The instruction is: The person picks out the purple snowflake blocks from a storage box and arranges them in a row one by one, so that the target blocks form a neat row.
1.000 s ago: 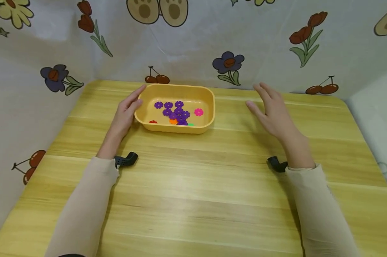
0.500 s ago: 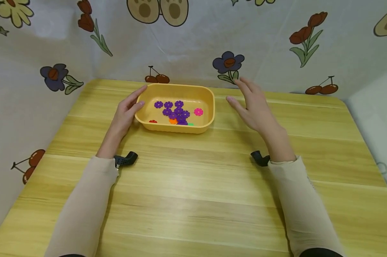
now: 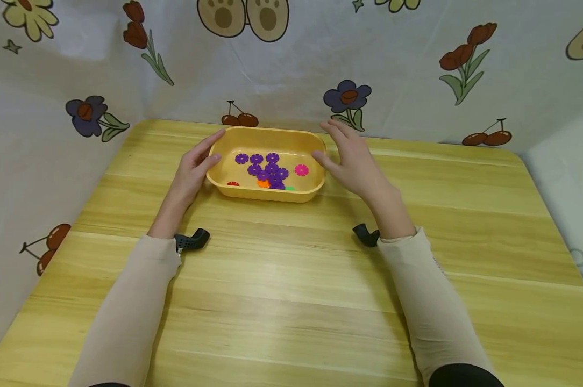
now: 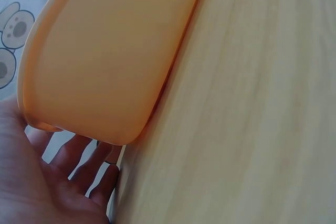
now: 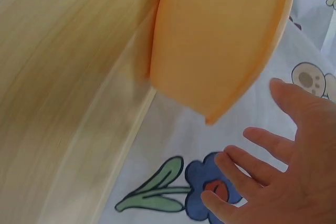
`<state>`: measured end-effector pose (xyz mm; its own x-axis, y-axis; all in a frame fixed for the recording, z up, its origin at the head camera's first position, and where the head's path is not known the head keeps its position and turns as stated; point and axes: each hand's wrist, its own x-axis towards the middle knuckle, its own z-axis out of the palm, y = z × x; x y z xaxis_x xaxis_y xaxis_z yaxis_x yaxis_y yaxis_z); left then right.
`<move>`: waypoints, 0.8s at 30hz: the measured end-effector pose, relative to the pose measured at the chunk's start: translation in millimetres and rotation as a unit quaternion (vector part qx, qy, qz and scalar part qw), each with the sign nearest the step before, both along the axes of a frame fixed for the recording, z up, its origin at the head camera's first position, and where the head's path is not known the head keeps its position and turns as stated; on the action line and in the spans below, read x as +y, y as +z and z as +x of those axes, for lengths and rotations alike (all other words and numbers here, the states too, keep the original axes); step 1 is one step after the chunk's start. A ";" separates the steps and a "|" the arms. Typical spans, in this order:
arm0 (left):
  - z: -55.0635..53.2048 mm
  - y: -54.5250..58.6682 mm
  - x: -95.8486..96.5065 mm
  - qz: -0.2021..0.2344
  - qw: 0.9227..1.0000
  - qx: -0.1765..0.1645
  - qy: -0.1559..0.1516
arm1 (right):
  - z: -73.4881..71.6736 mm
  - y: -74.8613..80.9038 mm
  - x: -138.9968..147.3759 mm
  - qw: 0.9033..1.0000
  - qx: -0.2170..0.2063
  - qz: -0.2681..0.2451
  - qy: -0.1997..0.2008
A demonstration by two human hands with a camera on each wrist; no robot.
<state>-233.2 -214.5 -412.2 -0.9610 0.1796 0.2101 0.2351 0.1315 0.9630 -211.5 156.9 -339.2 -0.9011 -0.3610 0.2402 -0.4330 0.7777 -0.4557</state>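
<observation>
A yellow plastic basin (image 3: 262, 194) stands on the table near its back edge. Inside lie several purple flower-shaped plastic pieces (image 3: 271, 168), mostly bunched together, and a pink one (image 3: 301, 170) apart to the right. Orange (image 3: 263, 184), red (image 3: 233, 184) and green pieces (image 3: 290, 188) are partly hidden by the front wall. My left hand (image 3: 190, 172) holds the basin's left end, thumb at the rim and fingers along the outside. My right hand (image 3: 356, 164) is at the right end with spread fingers; the right wrist view shows a gap between its fingers (image 5: 262, 166) and the basin.
The wooden table (image 3: 282, 301) reaches towards me. Right behind it hangs a pale cloth (image 3: 291, 70) printed with flowers and cherries. Each wrist carries a small black camera, the left one (image 3: 193, 239) and the right one (image 3: 366, 235) both low over the table.
My right hand has moved left from the right side of the table to the basin's right end. The left hand has kept its place, and the basin and pieces lie as before.
</observation>
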 end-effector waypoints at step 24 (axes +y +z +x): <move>0.5 1.9 -0.5 -0.013 1.000 -0.002 0.002 | -9.8 -5.2 -83.8 0.994 -0.094 0.045 0.046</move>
